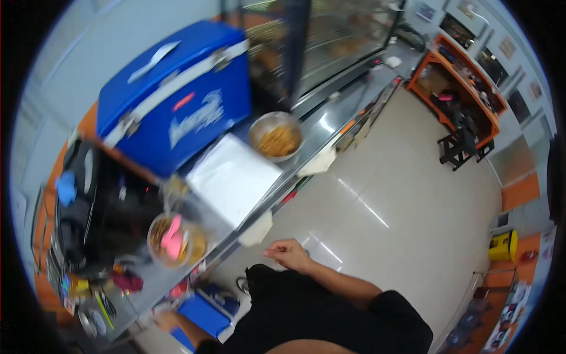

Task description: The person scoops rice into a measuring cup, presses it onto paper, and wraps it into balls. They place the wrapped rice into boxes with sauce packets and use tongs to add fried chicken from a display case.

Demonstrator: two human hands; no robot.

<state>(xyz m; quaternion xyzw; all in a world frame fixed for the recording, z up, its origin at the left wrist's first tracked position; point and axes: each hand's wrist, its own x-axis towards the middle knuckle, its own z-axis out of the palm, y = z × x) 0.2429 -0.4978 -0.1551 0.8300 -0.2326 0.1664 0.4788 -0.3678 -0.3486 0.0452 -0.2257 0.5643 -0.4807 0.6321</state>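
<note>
My right hand (288, 255) hangs in front of my black shirt, over the floor beside the counter. Its fingers are curled with the thumb against them, and whatever they may hold is hidden. My left hand (167, 320) is low near the counter's front edge, beside a blue box (202, 317), and motion smears its fingers. On the counter nearby stands a clear tub (155, 243) with brown contents and a pink scoop-like piece (173, 239). A stack of white paper (233, 177) lies farther along, next to a metal bowl (254, 131) of brown, crumbly food.
A big blue cooler (194, 97) stands at the back of the metal counter (147, 289), beside a glass display case (345, 47). Across the tiled floor (407, 194) are an orange shelf unit (433, 71), a dark stool (457, 148) and a yellow bin (503, 245).
</note>
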